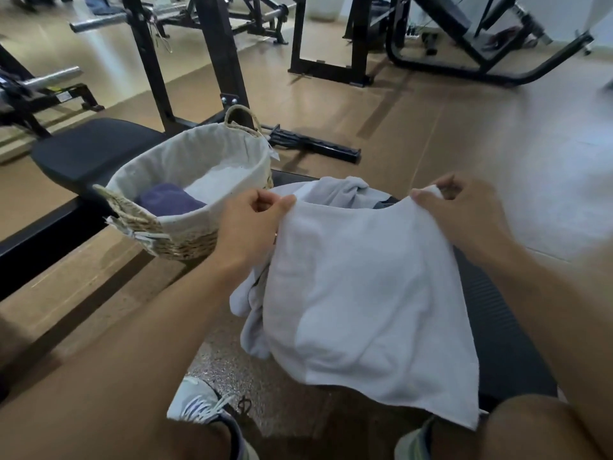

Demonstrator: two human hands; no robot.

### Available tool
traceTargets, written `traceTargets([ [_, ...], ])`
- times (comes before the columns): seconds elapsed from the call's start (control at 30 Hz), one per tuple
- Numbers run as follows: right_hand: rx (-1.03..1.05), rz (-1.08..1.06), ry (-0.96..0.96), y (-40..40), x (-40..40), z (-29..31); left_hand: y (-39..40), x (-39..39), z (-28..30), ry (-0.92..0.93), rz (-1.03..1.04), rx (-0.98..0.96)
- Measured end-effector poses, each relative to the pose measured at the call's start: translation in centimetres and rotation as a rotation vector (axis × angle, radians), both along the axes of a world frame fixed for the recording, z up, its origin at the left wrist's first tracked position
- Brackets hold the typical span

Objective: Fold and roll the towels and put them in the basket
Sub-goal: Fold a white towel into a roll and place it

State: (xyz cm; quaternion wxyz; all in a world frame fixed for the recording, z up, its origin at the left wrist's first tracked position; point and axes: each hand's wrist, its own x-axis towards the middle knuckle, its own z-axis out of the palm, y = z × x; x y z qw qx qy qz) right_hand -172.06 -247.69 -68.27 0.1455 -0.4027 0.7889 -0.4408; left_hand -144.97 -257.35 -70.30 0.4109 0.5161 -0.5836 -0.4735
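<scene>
I hold a white towel [361, 293] up by its top edge over a black bench pad [497, 327]. My left hand [252, 220] pinches the towel's left corner and my right hand [461, 207] pinches the right corner. The cloth hangs down between my knees. Behind it lies a heap of pale grey towels [345, 190], partly hidden. To the left a woven basket [179, 240] with a white liner stands on another bench. A rolled dark purple towel [169, 199] lies inside it.
The black padded bench [93, 151] under the basket reaches to the left. Black gym machine frames [222, 61] and steel bars stand on the brown floor beyond. My shoes [205, 406] are on the floor below the towel.
</scene>
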Motion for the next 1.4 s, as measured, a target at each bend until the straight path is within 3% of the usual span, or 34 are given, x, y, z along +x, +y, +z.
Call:
traceTargets([
  [0.23,-0.075,0.394,-0.342,2.2,7.8,2.7,5.1,-1.5,2.8,0.094,-0.18,0.027],
  [0.5,0.082,0.772,-0.403,3.8,8.5,4.3,6.4,-1.0,4.0,0.224,-0.29,0.146],
  [0.87,-0.054,0.663,-0.112,3.4,7.9,3.8,6.9,-0.7,4.4,0.254,-0.4,0.157],
  [1.17,-0.021,0.67,-0.019,3.3,7.7,3.5,7.0,-1.1,4.3,0.249,-0.397,0.155],
  [1.4,0.043,0.753,-0.074,3.5,8.2,3.6,7.1,-1.0,4.1,0.277,-0.344,0.161],
])
